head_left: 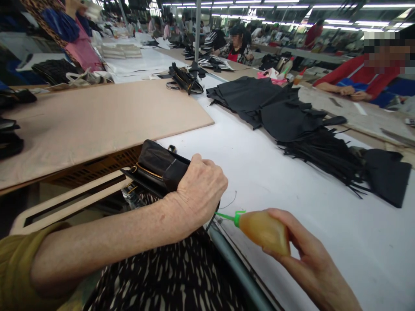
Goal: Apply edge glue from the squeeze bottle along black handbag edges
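Bottle [261, 229] with amber contents [270, 235] tilts in the right hand [303, 250].

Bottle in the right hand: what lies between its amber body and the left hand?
In the head view, a green nozzle points from the amber body toward the left hand, with white tabletop behind.

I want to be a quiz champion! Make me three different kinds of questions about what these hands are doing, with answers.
1. Fill in: the ____ hand grips the black bag.
2. What does the right hand hold? A) a brush B) scissors C) a squeeze bottle
3. True or false: the bag's zip is pink.

Key: 1. left, the left hand; 2. C, a squeeze bottle; 3. false, the zip is gold-coloured.
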